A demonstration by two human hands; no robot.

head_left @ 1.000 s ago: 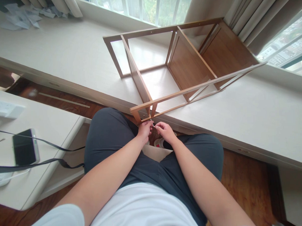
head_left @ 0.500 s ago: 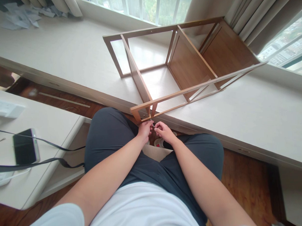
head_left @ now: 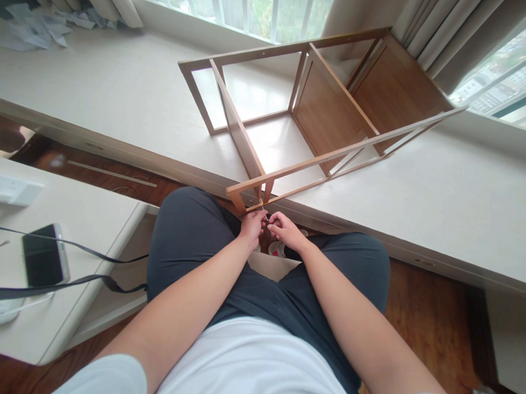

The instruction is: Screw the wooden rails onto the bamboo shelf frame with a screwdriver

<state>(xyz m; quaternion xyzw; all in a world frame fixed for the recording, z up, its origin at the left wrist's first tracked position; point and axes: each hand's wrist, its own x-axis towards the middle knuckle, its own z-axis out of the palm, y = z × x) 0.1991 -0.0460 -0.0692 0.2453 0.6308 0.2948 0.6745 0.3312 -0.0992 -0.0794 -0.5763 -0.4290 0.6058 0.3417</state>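
A wooden shelf frame [head_left: 322,159] lies on its side on the white window ledge, its near left corner jutting over the ledge's front edge. Just below that corner, a small bent metal hex key [head_left: 267,218] reaches up to the lower rail. My left hand [head_left: 251,225] is closed with its fingertips pinched at the key's upper part, close against the rail. From the other side, my right hand [head_left: 286,228] curls its thumb and finger round the key's lower bent end. The fastener at the rail is too small to make out.
To the left, a white table [head_left: 94,227] carries a phone [head_left: 45,256], a power strip [head_left: 10,187] and black straps [head_left: 105,279]. Crumpled paper [head_left: 35,27] lies at the ledge's far left. Curtains [head_left: 451,20] hang behind the shelf's right end.
Almost nothing differs. My right fingers have shifted very slightly left at the hex key; the shelf frame stays in place.
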